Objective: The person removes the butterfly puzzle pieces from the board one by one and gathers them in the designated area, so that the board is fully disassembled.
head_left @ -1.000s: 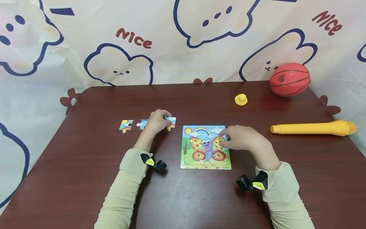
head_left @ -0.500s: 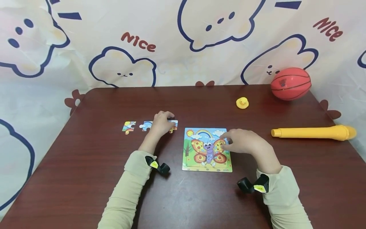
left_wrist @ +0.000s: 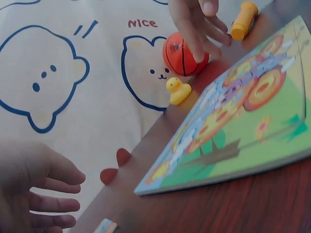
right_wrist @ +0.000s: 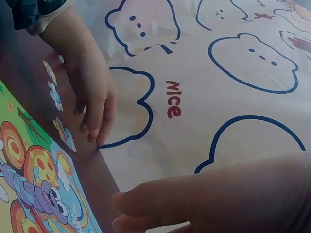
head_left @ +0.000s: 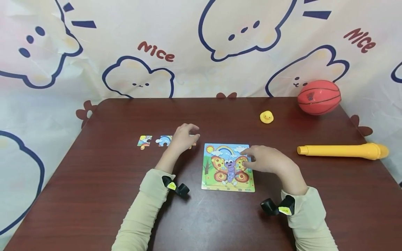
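While your R hand (head_left: 267,159) stays empty, fingers apart, over butterfly board's (head_left: 228,168) R edge, your L hand (head_left: 183,140), loose, empty, has moved R vs. 1 s ago, hiding more of third puzzle pc. (right_wrist: 64,134), L of board.

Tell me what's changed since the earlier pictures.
The left hand has shifted a little to the right, toward the butterfly board; it now reaches past the rightmost puzzle piece, and more of the middle piece shows. I see nothing picked up or let go. The right hand stays by the board's right edge; the duck, red ball and long yellow toy look unmoved.
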A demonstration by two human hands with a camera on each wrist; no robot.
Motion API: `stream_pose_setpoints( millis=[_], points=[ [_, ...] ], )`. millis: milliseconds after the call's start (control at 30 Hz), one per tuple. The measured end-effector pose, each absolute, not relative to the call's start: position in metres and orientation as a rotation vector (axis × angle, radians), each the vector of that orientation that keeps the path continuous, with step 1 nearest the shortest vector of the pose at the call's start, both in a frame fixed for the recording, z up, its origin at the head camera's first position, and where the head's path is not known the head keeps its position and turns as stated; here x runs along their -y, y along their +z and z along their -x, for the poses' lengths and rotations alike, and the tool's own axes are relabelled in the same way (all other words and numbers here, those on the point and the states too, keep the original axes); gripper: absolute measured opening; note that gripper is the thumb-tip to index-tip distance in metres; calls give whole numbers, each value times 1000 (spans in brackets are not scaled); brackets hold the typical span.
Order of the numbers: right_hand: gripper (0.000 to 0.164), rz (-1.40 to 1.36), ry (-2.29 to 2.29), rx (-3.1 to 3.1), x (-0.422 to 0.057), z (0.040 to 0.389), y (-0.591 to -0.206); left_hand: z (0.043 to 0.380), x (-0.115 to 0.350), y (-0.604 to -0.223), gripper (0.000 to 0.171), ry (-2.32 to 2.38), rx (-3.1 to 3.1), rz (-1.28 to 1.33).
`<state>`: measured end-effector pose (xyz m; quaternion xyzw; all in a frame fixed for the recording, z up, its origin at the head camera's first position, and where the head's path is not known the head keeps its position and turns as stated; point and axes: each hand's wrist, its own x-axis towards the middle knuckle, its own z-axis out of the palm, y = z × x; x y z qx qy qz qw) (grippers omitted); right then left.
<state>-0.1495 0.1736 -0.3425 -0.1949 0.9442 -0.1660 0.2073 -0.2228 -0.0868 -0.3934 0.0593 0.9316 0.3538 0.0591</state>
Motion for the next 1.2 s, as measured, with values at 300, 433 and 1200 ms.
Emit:
stream_pose_setpoints(
  millis=[300,433,1200],
  points=[
    [41,634,-526,-2703,-173,149,-347,211,80,-382,33,1077,-2804,-289],
    [41,684,-557,-2732,-163,148,-350,202,78,-378,34,1042,-2802,-357],
    [31,1265,-287,-2858,-140,119,-378,161,67,-376,40,283,-2767,-882]
  ],
)
